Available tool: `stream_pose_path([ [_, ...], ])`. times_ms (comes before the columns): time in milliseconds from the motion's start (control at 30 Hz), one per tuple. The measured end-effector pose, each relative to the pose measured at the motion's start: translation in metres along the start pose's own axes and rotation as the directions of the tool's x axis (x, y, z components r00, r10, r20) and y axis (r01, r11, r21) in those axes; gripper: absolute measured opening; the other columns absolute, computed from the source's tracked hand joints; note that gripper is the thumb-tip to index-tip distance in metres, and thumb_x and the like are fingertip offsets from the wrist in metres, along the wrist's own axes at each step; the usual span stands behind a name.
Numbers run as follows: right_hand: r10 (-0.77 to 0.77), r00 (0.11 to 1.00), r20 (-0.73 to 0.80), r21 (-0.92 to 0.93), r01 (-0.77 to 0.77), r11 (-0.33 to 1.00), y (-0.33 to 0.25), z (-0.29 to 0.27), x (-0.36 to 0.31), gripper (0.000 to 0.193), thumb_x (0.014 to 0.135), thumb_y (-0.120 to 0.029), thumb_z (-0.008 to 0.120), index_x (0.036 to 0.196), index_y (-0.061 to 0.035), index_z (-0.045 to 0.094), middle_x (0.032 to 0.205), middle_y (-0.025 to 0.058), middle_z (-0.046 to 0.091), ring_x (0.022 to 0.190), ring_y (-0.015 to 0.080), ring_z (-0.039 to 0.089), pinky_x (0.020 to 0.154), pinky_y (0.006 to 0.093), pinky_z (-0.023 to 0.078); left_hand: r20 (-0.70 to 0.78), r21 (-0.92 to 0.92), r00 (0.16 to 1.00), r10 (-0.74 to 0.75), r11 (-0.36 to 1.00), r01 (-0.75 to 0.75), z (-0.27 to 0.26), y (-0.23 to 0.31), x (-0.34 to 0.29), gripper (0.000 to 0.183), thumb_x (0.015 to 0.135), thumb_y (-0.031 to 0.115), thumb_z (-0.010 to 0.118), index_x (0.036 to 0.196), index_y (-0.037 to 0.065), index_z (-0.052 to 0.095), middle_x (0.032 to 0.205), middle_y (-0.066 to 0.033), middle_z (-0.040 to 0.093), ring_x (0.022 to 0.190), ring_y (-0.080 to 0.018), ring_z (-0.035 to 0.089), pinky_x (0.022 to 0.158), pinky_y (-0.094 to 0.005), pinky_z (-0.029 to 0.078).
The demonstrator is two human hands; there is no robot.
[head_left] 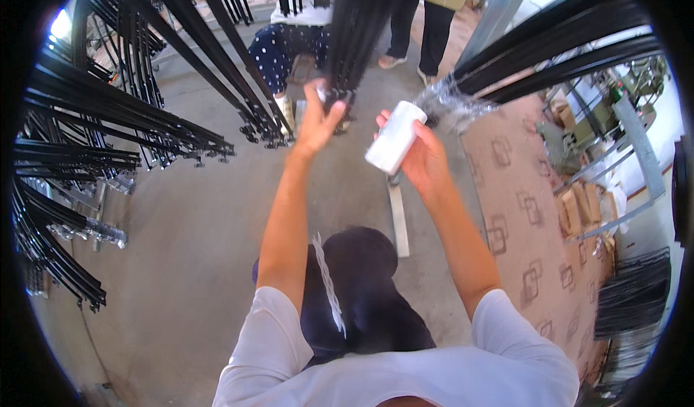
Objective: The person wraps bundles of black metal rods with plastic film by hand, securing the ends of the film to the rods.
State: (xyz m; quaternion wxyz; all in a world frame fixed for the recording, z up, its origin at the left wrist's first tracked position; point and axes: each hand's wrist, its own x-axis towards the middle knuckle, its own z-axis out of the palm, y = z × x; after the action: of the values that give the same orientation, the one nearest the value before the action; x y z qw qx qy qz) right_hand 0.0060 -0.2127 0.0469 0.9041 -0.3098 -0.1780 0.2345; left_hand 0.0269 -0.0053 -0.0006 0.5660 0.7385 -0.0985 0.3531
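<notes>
White roll: the white roll (395, 139) is sitting in the right hand (410, 141), out in front of the body, its lower end tilting toward the left.
Right grip: the hand is wrapping the side of the roll, thumb on the near face, fingertips showing past the far edge.
Weight: probably staying light enough for one hand; bulk is looking modest.
Stiffness: body is likely acting firm, being tightly wound; any loose outer layer would be behaving soft and clingy.
Surface: smooth and shiny, so probably sliding a bit under dry fingers.
Fragility: core is probably tolerating knocks; end edges are likely nicking or tearing first.
Hold point: mid-barrel is looking best, thumb opposing fingers, keeping both ends clear.
Left hand: the left hand (315, 121) is hanging beside the central black bundle (350, 53), thumb standing apart from the fingers; it is blurring there, can't tell if it is pinching anything.
Right side: clear film (457, 103) is wrapping the lower end of the right-side black bundle (557, 35).
Floor: a pale bar (399, 223) is lying below the roll.
</notes>
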Motion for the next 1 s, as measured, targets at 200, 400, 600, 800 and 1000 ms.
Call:
stream_pose_path([
  [200,-0.002,0.99,0.142,0.22,-0.029,0.975,0.008,0.007,0.016,0.046,0.08,-0.029,0.053,0.116,-0.0021,0.042,0.102,0.0161,0.05,0.091,0.0274,0.05,0.082,0.0399,0.042,0.082,-0.156,0.99,-0.114,0.98,0.125,0.008,0.026,-0.017,0.051,0.09,0.043,0.032,0.124,0.006,0.03,0.12,-0.012,0.039,0.115,-0.0233,0.035,0.097,-0.0315,0.023],
  [400,-0.057,0.998,0.033,0.236,0.047,0.971,0.035,-0.002,0.018,0.049,0.083,-0.038,0.052,0.116,-0.003,0.042,0.093,0.013,0.052,0.086,0.0234,0.05,0.076,0.0358,0.042,-0.041,-0.157,0.999,-0.008,0.988,0.001,0.013,0.003,-0.013,0.037,0.091,0.031,0.039,0.107,-0.001,0.049,0.107,-0.011,0.051,0.098,-0.02,0.045,0.088,-0.03,0.033],
  [600,-0.104,0.994,-0.025,0.116,0.106,0.988,0.044,-0.003,0.018,0.051,0.081,-0.024,0.057,0.124,-0.0053,0.038,0.099,0.0085,0.055,0.1,0.0222,0.05,0.089,0.0428,0.039,-0.362,-0.328,0.931,-0.052,0.942,-0.074,0.017,0.013,-0.006,0.011,0.087,0.003,0.043,0.098,0.006,0.042,0.095,-0.0036,0.049,0.081,-0.0086,0.045,0.074,-0.0204,0.036],
  [800,-0.204,0.972,0.121,0.139,0.187,0.973,0.057,-0.003,0.029,0.057,0.076,-0.009,0.06,0.127,-0.0095,0.034,0.11,0.0052,0.05,0.106,0.0205,0.047,0.094,0.0404,0.034,-0.12,-0.173,0.984,0.135,0.973,-0.154,-0.002,-0.002,0.003,0.016,0.072,-0.009,0.048,0.071,0.005,0.054,0.1,-0.008,0.047,0.092,-0.0192,0.048,0.078,-0.0264,0.037],
  [1000,-0.284,0.949,0.133,0.074,0.276,0.958,0.059,-0.005,0.046,0.064,0.072,-0.008,0.065,0.127,-0.0121,0.032,0.114,0.0045,0.046,0.108,0.0201,0.045,0.094,0.0396,0.035,0.096,-0.36,0.995,0.037,0.933,0.0,0.001,0.022,-0.004,0.02,0.069,0.013,0.058,0.089,0.008,0.056,0.113,-0.0064,0.037,0.11,-0.0181,0.038,0.092,-0.0292,0.028],
])
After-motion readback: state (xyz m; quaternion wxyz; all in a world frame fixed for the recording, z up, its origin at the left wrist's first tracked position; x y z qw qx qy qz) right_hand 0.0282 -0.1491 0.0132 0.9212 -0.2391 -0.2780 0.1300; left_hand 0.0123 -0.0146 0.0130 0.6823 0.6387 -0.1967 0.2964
